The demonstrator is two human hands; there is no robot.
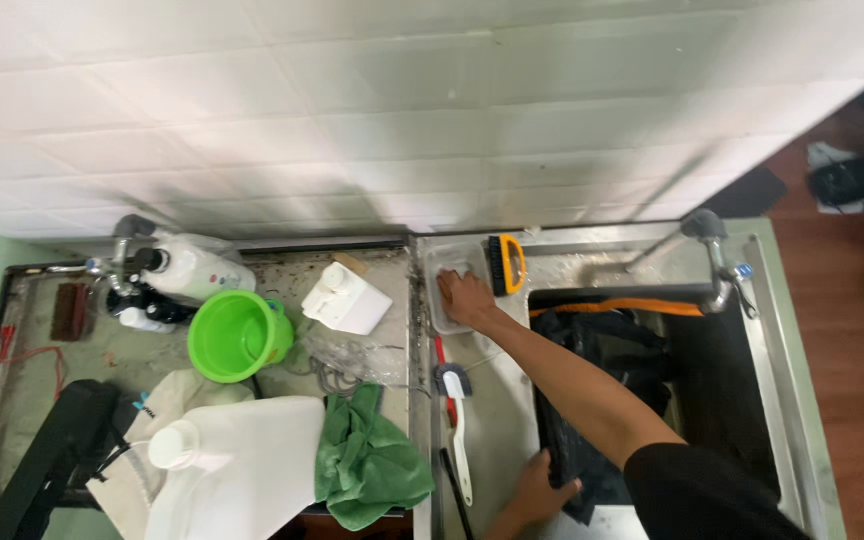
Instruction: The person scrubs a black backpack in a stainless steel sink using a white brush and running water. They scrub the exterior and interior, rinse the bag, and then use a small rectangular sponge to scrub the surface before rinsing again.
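Right hand [465, 296]: resting flat, fingers apart, in clear rectangular plastic tray [444, 262], at twelve o'clock.
Left hand [540, 490]: clamping black fabric bag [602, 350], at six o'clock.

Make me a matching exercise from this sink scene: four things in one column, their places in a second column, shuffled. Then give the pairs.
Things:
1. green bucket
2. green cloth
3. yellow-handled brush
4. long-handled white brush

Places:
A. lying on the steel ledge between the two basins
B. beside the clear tray, at the back of the sink
C. in the left basin, next to a white bottle
D. crumpled at the left basin's front edge

Pairs: 1-C, 2-D, 3-B, 4-A
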